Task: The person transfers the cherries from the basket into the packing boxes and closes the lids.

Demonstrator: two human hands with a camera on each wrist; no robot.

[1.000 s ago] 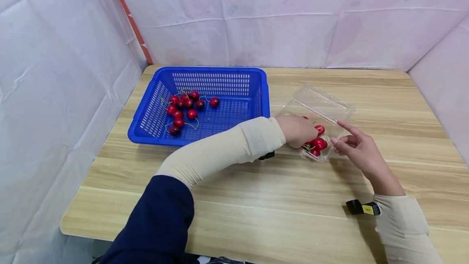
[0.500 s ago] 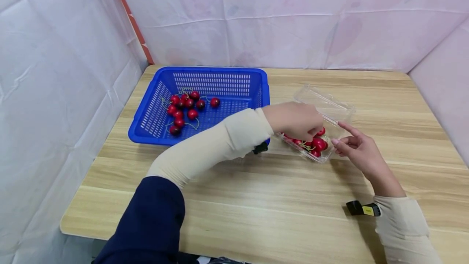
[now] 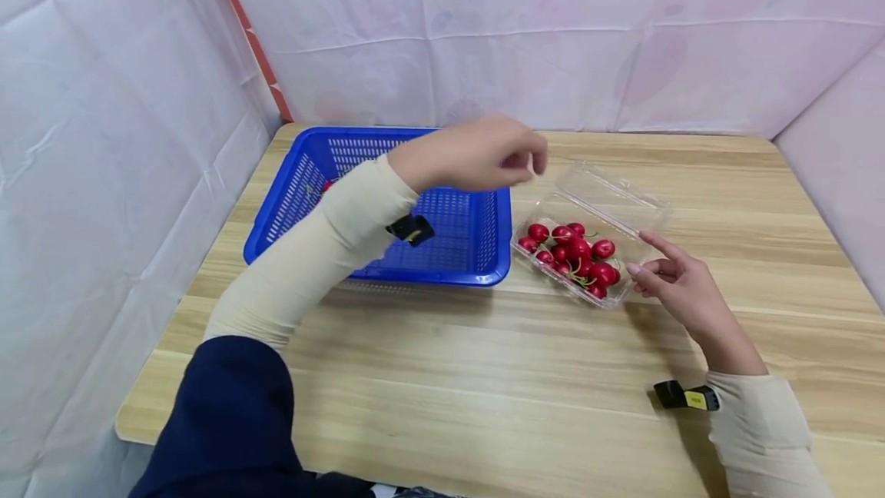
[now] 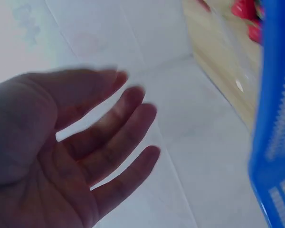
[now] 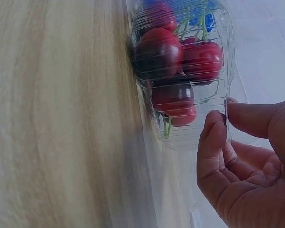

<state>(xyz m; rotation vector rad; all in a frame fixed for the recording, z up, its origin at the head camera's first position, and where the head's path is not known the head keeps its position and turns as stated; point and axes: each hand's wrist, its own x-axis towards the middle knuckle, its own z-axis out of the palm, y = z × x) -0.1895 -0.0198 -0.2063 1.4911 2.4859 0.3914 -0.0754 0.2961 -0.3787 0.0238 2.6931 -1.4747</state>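
Observation:
A clear plastic box (image 3: pixel 625 294) with its lid folded back holds several red cherries (image 3: pixel 578 250). My right hand (image 3: pixel 691 298) pinches the box's right edge between thumb and fingers; the right wrist view shows the hand (image 5: pixel 249 161) at the rim beside the cherries (image 5: pixel 159 53). My left hand (image 3: pixel 477 154) hangs above the right part of the blue basket (image 3: pixel 442 277), fingers loosely bent. In the left wrist view that hand (image 4: pixel 85 137) holds nothing. Most cherries in the basket are hidden behind the left arm; one (image 3: pixel 327 186) shows.
A wooden table (image 3: pixel 484 398) carries the basket and the box, which stand close side by side. White cloth (image 3: pixel 525 44) hangs behind the table and at both sides.
The left hand has lifted off the cherries in the box and moved left and back over the basket, uncovering the box's contents. The right hand has stayed at the box's edge.

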